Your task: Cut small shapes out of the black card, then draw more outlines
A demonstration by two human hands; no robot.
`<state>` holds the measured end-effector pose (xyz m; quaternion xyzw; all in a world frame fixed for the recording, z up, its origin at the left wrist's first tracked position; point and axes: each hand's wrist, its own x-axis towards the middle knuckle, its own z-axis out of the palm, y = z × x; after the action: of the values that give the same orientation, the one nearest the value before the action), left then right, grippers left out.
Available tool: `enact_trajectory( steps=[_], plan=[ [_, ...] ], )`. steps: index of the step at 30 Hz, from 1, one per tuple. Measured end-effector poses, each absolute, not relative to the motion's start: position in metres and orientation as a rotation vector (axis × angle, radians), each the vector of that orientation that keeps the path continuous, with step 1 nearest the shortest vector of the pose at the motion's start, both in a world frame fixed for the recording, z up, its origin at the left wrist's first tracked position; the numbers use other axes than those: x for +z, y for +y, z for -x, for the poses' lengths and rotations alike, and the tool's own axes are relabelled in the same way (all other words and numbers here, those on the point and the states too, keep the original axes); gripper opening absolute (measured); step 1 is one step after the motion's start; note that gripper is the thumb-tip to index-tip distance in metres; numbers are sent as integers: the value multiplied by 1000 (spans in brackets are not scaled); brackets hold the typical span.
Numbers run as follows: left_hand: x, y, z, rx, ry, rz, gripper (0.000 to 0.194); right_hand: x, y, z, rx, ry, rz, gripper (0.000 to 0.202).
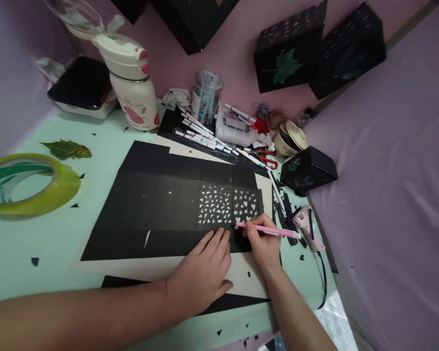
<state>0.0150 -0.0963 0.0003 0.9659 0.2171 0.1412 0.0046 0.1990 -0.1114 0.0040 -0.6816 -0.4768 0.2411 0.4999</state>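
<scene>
A large sheet of black card lies before me, with fold lines across it. Small triangles are cut through one panel, hearts and stars through the panel beside it. My left hand rests open on the card's near edge, fingers stretched out below the triangle holes. In a pinch, my right hand holds a slim pink pen-shaped craft knife. Its front end is at the lower edge of the heart and star panel; the tip itself is too small to make out. White board lies under the card.
Yellow-green tape and a leaf lie at left; a white bottle stands behind. White markers, red-handled scissors and a small black box are at the back right. A corded pink glue gun lies right.
</scene>
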Motion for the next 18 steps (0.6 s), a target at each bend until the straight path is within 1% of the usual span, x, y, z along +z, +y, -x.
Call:
enact_trajectory(
  steps=[4, 8, 11, 15, 18],
  plan=[
    [-3, -96, -15, 451, 666, -3018, 66, 18, -115, -193, 553, -1103, 1638, 28],
    [-5, -95, -14, 465, 656, -3001, 68, 22, -118, -184, 590, -1062, 1668, 13],
    [-6, -94, -13, 470, 654, -2989, 69, 17, -118, -179, 646, -1067, 1685, 13],
    [-4, -93, -13, 457, 643, -2979, 69, 8, -118, -177, 516, -1146, 1740, 9],
    [-2, -92, -14, 415, 650, -2970, 67, 5, -120, -178, 434, -1199, 1777, 13]
  ],
)
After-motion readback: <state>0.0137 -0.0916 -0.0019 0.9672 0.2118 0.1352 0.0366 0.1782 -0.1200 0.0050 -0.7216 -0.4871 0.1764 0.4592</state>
